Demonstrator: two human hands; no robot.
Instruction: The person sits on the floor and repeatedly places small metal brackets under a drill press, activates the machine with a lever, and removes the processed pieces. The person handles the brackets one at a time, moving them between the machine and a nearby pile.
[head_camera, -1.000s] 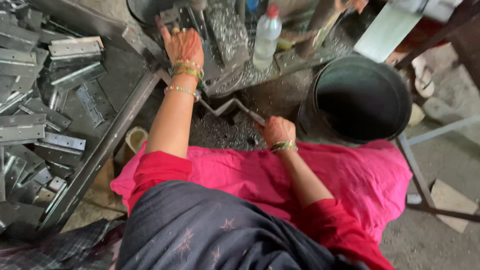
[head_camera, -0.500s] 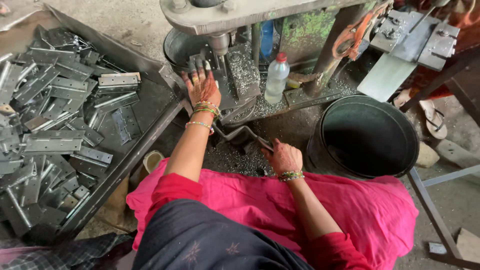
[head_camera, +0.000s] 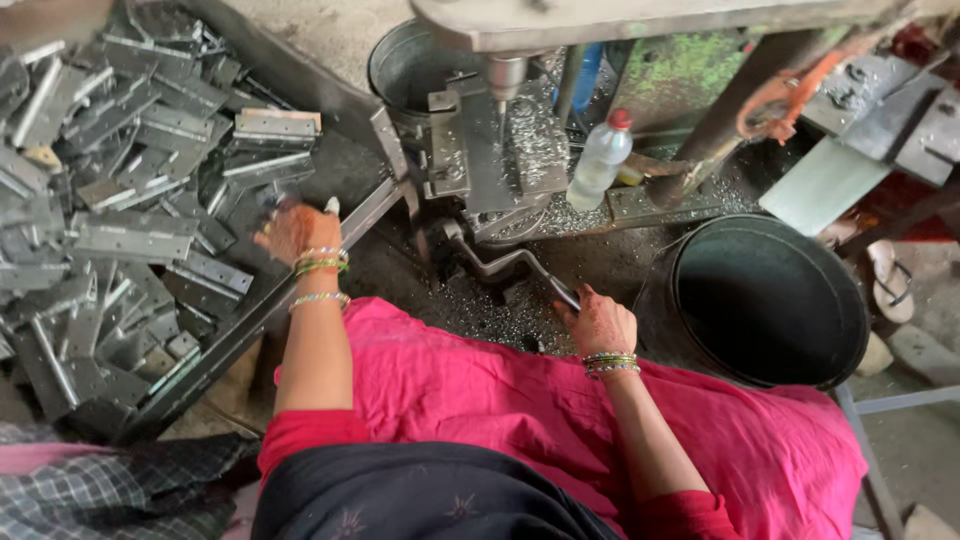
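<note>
— While the left hand (head_camera: 290, 230) is reaching out over the tray of grey metal hinges (head_camera: 130, 230), what is it gripping?

— Nothing I can make out. Its fingers are spreading loosely above the hinges at the tray's right edge, and whether they are touching one is too blurred to tell.

— And the right hand (head_camera: 600, 322)?

— It is closing firmly around the end of the bent metal crank handle (head_camera: 510, 262), which is running up and left to the clamp fixture (head_camera: 490, 165) under the drill spindle (head_camera: 505, 75).

— What is lying around it?

— Metal shavings are covering the machine bed; a plastic bottle (head_camera: 598, 160) is standing just right of the fixture, and a black bucket (head_camera: 768, 300) is sitting beside the right wrist.
</note>
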